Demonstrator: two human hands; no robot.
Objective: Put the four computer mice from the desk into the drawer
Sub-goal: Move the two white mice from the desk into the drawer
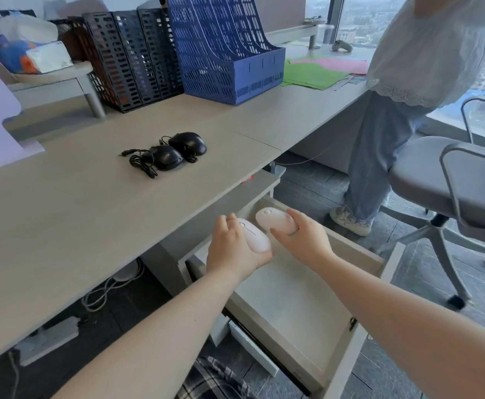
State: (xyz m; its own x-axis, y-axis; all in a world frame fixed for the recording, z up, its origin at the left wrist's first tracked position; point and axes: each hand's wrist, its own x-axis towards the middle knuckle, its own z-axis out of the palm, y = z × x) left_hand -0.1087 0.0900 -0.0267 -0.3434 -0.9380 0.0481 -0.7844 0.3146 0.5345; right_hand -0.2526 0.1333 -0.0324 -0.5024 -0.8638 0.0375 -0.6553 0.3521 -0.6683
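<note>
Holding one white mouse (255, 237) each, left hand (232, 249) and right hand (301, 240) grip over the open drawer (287, 298); the second white mouse (274, 221) could knock the first. Two black mice (178, 152) wait at eleven o'clock, cords liable to snag.

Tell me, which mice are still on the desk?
The two black mice with cords, lying side by side on the desk. The two white mice are in the hands, over the drawer.

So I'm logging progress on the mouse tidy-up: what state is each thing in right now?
drawer: pulled open, floor bare where visible.
left hand: gripping a white mouse over the drawer.
right hand: gripping a second white mouse over the drawer.
black mouse, nearer: on the desk, cable bundled beside it.
black mouse, farther: on the desk, untouched.
</note>
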